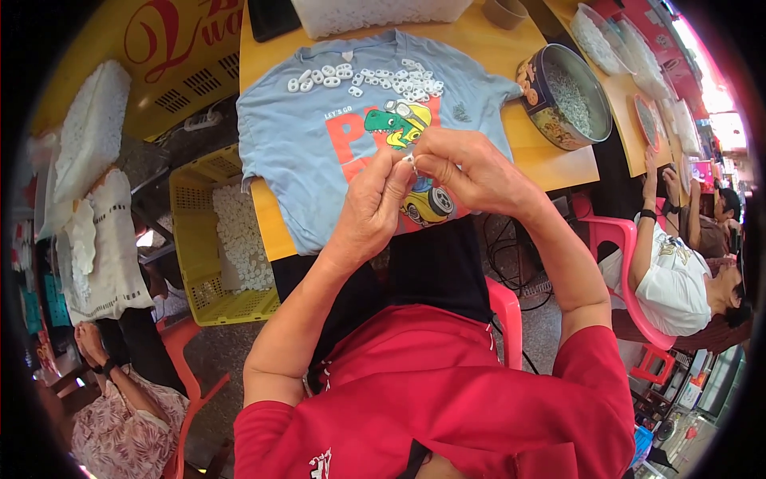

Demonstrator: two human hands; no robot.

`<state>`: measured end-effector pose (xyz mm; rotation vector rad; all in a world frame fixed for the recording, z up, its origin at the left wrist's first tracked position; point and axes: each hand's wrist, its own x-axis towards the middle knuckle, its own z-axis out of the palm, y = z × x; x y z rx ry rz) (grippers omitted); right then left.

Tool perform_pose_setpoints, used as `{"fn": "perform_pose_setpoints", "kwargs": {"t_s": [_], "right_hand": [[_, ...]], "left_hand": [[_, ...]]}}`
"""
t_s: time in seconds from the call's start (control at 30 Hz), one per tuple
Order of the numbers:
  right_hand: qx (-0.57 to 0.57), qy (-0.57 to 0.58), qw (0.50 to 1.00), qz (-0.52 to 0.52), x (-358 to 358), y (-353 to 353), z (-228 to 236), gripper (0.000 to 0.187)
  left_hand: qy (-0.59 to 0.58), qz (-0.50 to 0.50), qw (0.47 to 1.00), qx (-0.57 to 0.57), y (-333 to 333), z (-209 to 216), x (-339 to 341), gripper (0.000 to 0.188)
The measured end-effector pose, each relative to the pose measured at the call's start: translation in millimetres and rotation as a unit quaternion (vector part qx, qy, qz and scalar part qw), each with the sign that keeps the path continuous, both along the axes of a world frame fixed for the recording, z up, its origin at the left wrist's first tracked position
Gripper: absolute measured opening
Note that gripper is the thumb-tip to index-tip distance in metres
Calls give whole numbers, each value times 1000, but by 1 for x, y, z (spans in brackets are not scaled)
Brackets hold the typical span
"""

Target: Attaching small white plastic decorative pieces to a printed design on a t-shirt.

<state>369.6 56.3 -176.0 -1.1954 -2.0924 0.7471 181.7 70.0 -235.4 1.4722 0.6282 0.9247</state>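
A small white piece (409, 160) is pinched between the fingertips of both my hands, over the printed front of a light blue T-shirt (291, 148) spread on the table. My left hand (369, 199) grips it with thumb and index finger. From the other side, my right hand (471, 166) closes its fingers on the same piece; fine detail there is hidden. Beyond my hands, several white two-holed pieces (399, 80) lie in rows and a loose cluster on the shirt's upper part. A round tin (550, 132) of small shiny metal parts (570, 100) stands to the right.
A white tub (383, 14) of white pieces and a brown cup (505, 13) sit at the table's far side. On the left, a yellow crate (190, 231) holds more white pieces. Other people sit at right (674, 275) and lower left (132, 423). Cables hang beneath the table.
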Motion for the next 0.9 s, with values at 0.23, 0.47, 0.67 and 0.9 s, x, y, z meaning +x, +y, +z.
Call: {"fn": "perform_pose_setpoints", "kwargs": {"t_s": [0.23, 0.47, 0.67, 0.9], "right_hand": [[-8, -13, 1000, 23, -1, -4, 9, 17], [-51, 27, 997, 50, -3, -6, 10, 17], [48, -69, 996, 37, -6, -9, 12, 13], [150, -119, 981, 27, -10, -5, 9, 12]], "left_hand": [[-26, 1, 1000, 1, -4, 2, -1, 23], [-94, -17, 993, -68, -2, -3, -5, 26], [-138, -32, 985, -93, 0, -7, -6, 30], [-156, -13, 979, -128, 0, -4, -6, 30]]}}
